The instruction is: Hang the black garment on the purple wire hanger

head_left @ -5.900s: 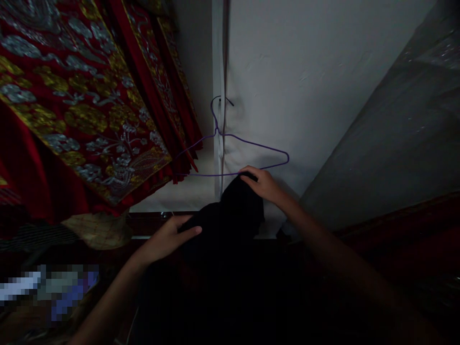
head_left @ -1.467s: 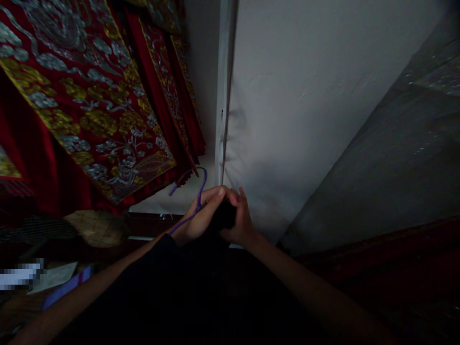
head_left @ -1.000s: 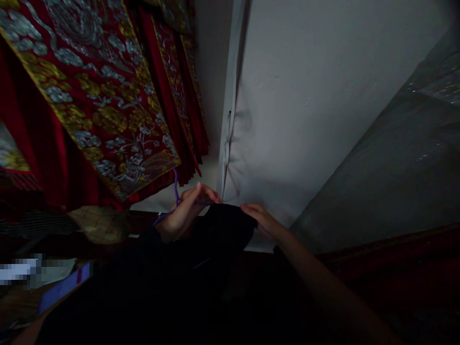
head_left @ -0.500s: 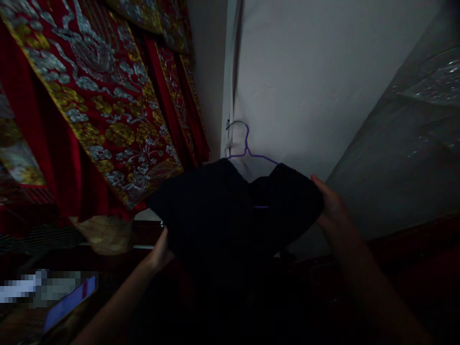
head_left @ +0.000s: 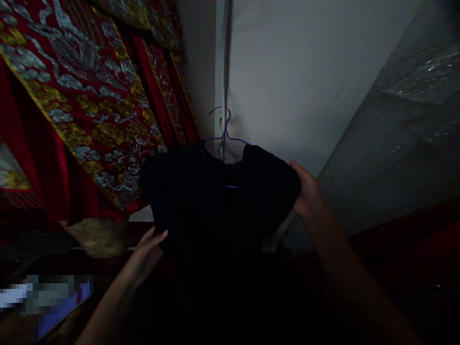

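Presently, dark garment (head_left: 187, 187): hung on the purple hanger (head_left: 226, 134), before the white wall (head_left: 287, 62).
Shoulders (head_left: 269, 165): now over the wire, which was bare six seconds ago; the garment appears mounted.
Neckline (head_left: 233, 167): uppermost, toward the hook (head_left: 229, 116); long axis runs down into shadow.
Hook: open tip pointing left.
Right hand (head_left: 308, 191): gripping the garment's edge.
Left hand (head_left: 145, 251): fingers at the opposite edge; grip cannot be told.

The head camera looks forward and down, near the garment (head_left: 190, 191).
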The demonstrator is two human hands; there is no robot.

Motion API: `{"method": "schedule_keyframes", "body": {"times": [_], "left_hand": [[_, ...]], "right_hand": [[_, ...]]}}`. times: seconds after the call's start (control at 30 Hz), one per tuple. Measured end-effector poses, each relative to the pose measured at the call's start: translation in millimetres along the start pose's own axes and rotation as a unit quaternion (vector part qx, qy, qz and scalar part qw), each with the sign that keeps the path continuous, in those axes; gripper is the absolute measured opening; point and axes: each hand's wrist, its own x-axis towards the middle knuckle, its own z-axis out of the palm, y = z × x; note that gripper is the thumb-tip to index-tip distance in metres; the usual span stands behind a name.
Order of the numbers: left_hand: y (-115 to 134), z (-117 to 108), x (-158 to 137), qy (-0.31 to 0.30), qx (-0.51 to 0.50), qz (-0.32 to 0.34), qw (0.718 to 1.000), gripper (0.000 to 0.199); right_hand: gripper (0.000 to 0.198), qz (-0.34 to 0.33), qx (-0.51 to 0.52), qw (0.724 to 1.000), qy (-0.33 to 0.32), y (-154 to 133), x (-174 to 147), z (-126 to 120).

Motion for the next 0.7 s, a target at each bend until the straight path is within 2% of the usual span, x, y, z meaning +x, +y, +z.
{"method": "schedule_keyframes", "body": {"times": [0.1, 0.17, 0.23, 0.3, 0.33, 0.37, 0.4, 0.43, 0.5, 0.57, 0.7], "left_hand": [[-19, -6, -13, 0.011, 0.062, -0.091, 0.994, 0.039], [-40, -6, -20, 0.035, 0.078, -0.118, 0.989, 0.035], [-61, -3, -25, 0.078, 0.071, -0.104, 0.989, 0.029], [-79, 1, -30, 0.120, 0.057, -0.091, 0.987, 0.025], [-86, 3, -33, 0.135, 0.050, -0.092, 0.985, 0.025], [-91, 4, -36, 0.146, 0.044, -0.096, 0.984, 0.025], [-95, 6, -40, 0.155, 0.038, -0.102, 0.982, 0.025], [-97, 7, -45, 0.159, 0.033, -0.111, 0.980, 0.027], [-95, 10, -55, 0.162, 0.026, -0.122, 0.979, 0.029], [-89, 14, -64, 0.166, 0.023, -0.126, 0.978, 0.031], [-76, 22, -74, 0.178, 0.027, -0.114, 0.977, 0.031]], "right_hand": [[0.022, -0.035, -0.018, 0.999, 0.011, 20, 0, -20], [0.030, -0.106, -0.046, 0.992, 0.053, 44, -3, -35], [0.040, -0.207, -0.106, 0.965, 0.119, 79, -14, -51], [0.055, -0.283, -0.197, 0.922, 0.178, 125, -34, -66], [0.058, -0.294, -0.221, 0.907, 0.205, 150, -46, -73], [0.054, -0.272, -0.246, 0.905, 0.217, 176, -60, -77], [0.046, -0.228, -0.264, 0.915, 0.203, 199, -73, -79], [0.038, -0.181, -0.269, 0.932, 0.160, 219, -86, -79], [0.038, -0.105, -0.253, 0.959, 0.069, 243, -106, -68], [0.040, -0.074, -0.240, 0.967, 0.035, 243, -115, -50], [0.040, -0.099, -0.221, 0.970, 0.020, 206, -114, -16]]}}
